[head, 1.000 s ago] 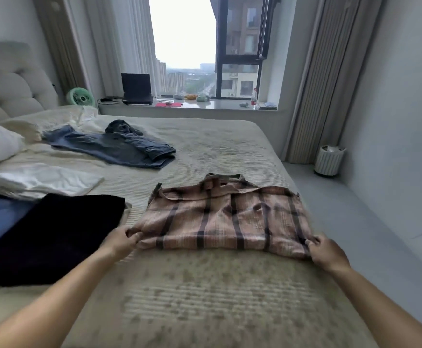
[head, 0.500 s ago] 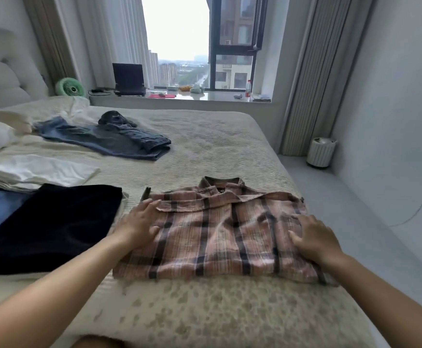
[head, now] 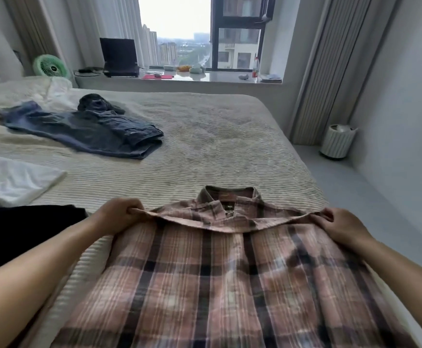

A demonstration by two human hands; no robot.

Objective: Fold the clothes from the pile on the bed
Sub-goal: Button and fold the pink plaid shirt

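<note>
Both hands, left hand (head: 119, 217) and right hand (head: 340, 227), grip the plaid shirt (head: 217, 277); jeans (head: 84, 129) at ten o'clock, black garment (head: 16, 234) at nine.

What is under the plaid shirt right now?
The ribbed bedspread shows around the plaid shirt, which both hands (left hand, right hand) grip. Anything directly beneath it is covered.

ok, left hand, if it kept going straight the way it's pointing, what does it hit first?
Probably the plaid shirt itself: the left hand pinches its folded edge and points right, toward the collar. Depth is unclear.
</note>
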